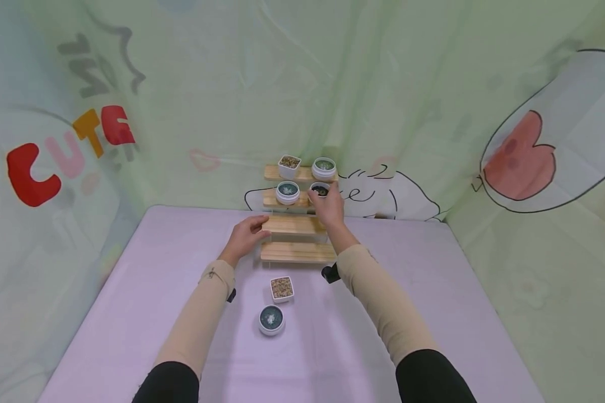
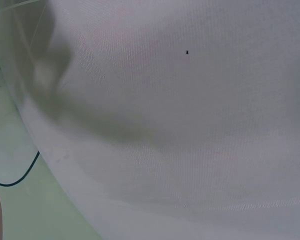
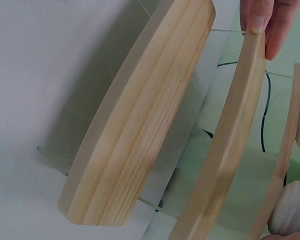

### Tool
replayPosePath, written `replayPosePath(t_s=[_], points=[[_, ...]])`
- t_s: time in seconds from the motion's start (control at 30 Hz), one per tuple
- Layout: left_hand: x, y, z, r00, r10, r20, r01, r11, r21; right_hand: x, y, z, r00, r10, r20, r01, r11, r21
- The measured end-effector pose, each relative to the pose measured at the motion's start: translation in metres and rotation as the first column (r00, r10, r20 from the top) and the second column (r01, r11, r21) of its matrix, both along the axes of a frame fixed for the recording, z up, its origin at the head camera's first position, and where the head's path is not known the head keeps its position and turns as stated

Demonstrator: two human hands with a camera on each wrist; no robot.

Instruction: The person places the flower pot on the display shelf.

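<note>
A tiered wooden display stand (image 1: 298,253) with clear supports stands at the back of the table. My left hand (image 1: 246,235) pinches the left end of its second tier from the bottom, thumb on the edge, as the right wrist view shows. On the third tier, my right hand (image 1: 331,208) holds a small round white pot (image 3: 289,207) with dark contents at the right end. Left of it sits another round white pot (image 1: 288,192) with a dark green top. The top tier carries a square white pot (image 1: 289,166) of brown grains and a round white pot (image 1: 324,168).
In front of the stand, a square white pot (image 1: 282,289) of brown grains and a round white pot (image 1: 271,320) rest on the pale tablecloth (image 1: 383,336). A printed green cloth backdrop (image 1: 222,101) rises directly behind the stand.
</note>
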State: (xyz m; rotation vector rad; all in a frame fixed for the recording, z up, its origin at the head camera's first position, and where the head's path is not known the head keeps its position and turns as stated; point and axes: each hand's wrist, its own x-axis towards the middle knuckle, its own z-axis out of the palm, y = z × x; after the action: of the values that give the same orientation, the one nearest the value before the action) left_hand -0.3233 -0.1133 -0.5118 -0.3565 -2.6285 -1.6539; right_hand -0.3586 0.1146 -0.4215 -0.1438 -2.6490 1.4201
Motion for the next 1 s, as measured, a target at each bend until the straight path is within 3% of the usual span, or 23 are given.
replayPosePath(t_s=[0.33, 0.53, 0.8, 1.0], points=[[-0.002, 0.003, 0.0, 1.0, 0.005, -0.006, -0.005, 1.0, -0.006, -0.004, -0.001, -0.002, 0.999, -0.032, -0.032, 0.032, 0.999, 0.007], [-0.003, 0.002, 0.0, 1.0, 0.002, -0.016, -0.002, 1.0, 0.0, 0.002, -0.002, -0.003, 0.994, -0.035, -0.108, 0.036, 0.999, 0.014], [-0.002, 0.001, -0.001, 1.0, 0.002, -0.01, -0.002, 1.0, -0.005, 0.029, 0.002, -0.014, 0.98, 0.025, -0.199, -0.031, 0.999, -0.028], [-0.001, 0.0, -0.001, 1.0, 0.002, -0.015, -0.003, 1.0, -0.013, 0.06, 0.006, -0.034, 0.99, 0.068, -0.12, -0.073, 0.996, -0.041]])
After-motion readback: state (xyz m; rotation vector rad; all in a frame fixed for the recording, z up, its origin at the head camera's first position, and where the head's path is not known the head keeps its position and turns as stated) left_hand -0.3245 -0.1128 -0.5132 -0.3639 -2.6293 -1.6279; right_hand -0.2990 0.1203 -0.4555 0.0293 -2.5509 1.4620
